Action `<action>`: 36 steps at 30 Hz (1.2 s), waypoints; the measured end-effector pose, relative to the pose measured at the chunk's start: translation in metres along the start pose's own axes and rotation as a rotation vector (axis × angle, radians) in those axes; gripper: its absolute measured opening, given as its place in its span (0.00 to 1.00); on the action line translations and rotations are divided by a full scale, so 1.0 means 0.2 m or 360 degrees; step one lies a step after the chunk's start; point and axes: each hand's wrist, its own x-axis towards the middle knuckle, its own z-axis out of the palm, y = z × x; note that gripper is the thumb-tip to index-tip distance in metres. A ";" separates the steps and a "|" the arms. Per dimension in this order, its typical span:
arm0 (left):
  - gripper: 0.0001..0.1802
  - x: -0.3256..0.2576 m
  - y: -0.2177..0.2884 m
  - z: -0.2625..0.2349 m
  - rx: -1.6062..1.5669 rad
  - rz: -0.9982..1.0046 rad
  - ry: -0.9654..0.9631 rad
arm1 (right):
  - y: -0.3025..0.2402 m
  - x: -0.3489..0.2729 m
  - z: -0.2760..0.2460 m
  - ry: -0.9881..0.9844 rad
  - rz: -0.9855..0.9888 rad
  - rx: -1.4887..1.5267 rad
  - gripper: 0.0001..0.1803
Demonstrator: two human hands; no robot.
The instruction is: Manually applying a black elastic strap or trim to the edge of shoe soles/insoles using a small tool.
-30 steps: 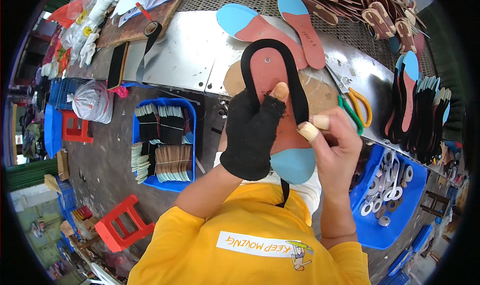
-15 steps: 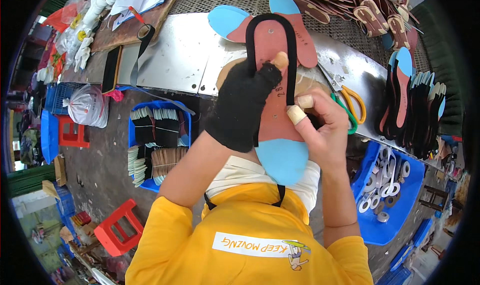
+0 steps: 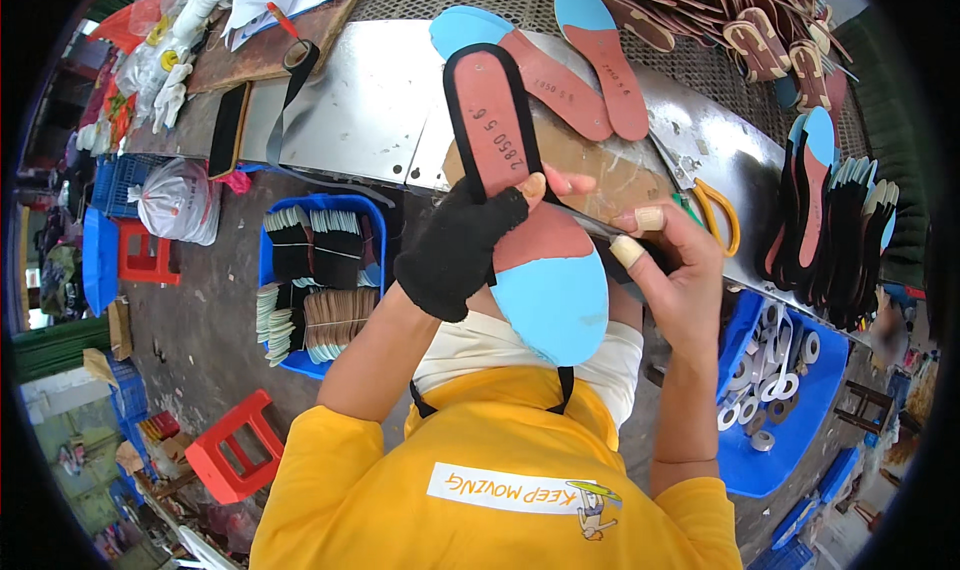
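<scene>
Clamping the insole [image 3: 540,240] mid-length, the left hand's [image 3: 455,250] grip leaves its blue heel below.

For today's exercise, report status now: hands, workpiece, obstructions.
Left hand, black-gloved, grips red-and-blue shoe insole. Right hand holds thin tool at its edge. Nothing between them.

Three insoles [image 3: 535,225], two red stools [image 3: 232,448]
</scene>
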 end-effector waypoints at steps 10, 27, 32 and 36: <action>0.17 -0.03 -0.04 0.01 0.0047 -0.0055 0.0132 | 0.06 0.02 -0.10 -0.0524 0.0095 0.0377 0.10; 0.12 -0.04 -0.15 -0.02 -0.1211 0.0132 -0.0097 | 0.16 -0.30 -0.48 -0.0026 0.0648 -0.0559 0.18; 0.11 -0.01 -0.15 -0.01 -0.1225 0.0132 -0.0051 | 0.00 -0.38 -0.14 -0.0197 0.0602 0.0149 0.31; 0.12 0.00 -0.17 -0.04 -0.1247 0.0105 0.0019 | 0.01 -0.33 -0.09 -0.0231 0.0539 0.0088 0.30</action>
